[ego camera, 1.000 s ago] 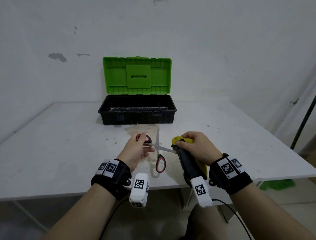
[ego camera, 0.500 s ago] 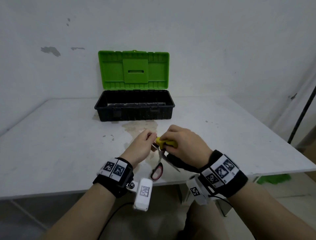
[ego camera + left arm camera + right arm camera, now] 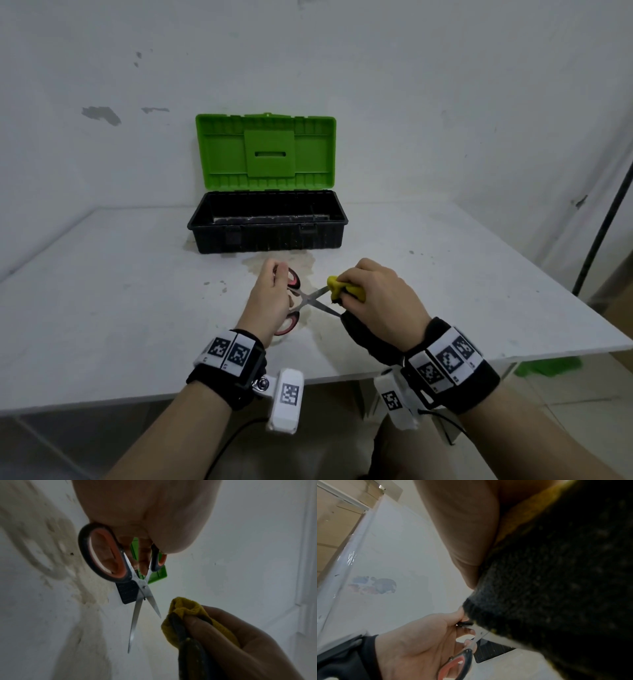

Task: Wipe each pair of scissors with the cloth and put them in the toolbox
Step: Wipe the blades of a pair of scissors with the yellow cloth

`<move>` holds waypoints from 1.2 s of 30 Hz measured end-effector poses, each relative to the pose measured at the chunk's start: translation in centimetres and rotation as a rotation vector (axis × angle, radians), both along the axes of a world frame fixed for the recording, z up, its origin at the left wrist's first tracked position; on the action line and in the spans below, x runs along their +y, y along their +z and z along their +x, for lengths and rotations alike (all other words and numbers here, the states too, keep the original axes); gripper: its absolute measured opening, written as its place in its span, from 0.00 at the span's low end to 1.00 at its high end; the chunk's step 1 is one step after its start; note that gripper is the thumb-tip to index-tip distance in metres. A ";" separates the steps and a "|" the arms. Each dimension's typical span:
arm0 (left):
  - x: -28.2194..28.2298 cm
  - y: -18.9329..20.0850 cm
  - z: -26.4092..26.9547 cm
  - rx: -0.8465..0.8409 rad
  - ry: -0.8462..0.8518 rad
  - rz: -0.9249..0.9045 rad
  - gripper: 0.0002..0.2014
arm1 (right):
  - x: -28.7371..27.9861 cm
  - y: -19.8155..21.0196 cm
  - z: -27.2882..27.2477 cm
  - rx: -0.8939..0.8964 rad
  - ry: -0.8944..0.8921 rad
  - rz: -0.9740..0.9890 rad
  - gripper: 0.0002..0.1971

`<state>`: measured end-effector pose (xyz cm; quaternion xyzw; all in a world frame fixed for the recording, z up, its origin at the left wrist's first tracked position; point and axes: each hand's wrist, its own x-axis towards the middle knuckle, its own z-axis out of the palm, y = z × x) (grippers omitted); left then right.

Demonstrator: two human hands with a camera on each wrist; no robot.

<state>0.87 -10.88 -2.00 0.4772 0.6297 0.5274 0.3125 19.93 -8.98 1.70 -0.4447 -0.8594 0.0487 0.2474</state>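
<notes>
My left hand (image 3: 274,294) grips the red-and-black handles of a pair of scissors (image 3: 310,299), whose blades stand spread apart and point right. In the left wrist view the scissors (image 3: 137,588) hang from my fingers with both blades bare. My right hand (image 3: 373,298) holds a bunched yellow-and-dark cloth (image 3: 339,289) at the tip of the upper blade. That cloth (image 3: 185,616) sits just right of the blades in the left wrist view, and it fills most of the right wrist view as a dark cloth (image 3: 556,574). The open toolbox (image 3: 267,236), black with a green lid, stands behind.
The white table (image 3: 102,308) carries a brownish stain (image 3: 274,265) in front of the toolbox. A wall rises close behind the box. The table's front edge lies just under my wrists. A dark pole (image 3: 603,233) and something green (image 3: 548,365) on the floor are at the right.
The scissors have turned from lengthwise to crosswise, blades now spread and pointing right. My right hand with the cloth has slid out from the pivot to the upper blade's tip.
</notes>
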 end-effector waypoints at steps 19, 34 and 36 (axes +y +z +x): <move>1.3 -1.9 0.7 -0.278 0.162 -0.005 0.16 | -2.0 -3.0 -2.5 0.051 -0.031 0.016 0.11; 1.3 -2.0 1.3 -0.113 0.065 0.099 0.14 | -0.8 -1.6 -2.3 0.024 -0.132 -0.022 0.10; 1.2 -2.2 1.2 -0.156 0.077 0.090 0.14 | -0.3 -1.6 -1.7 0.076 -0.176 -0.041 0.10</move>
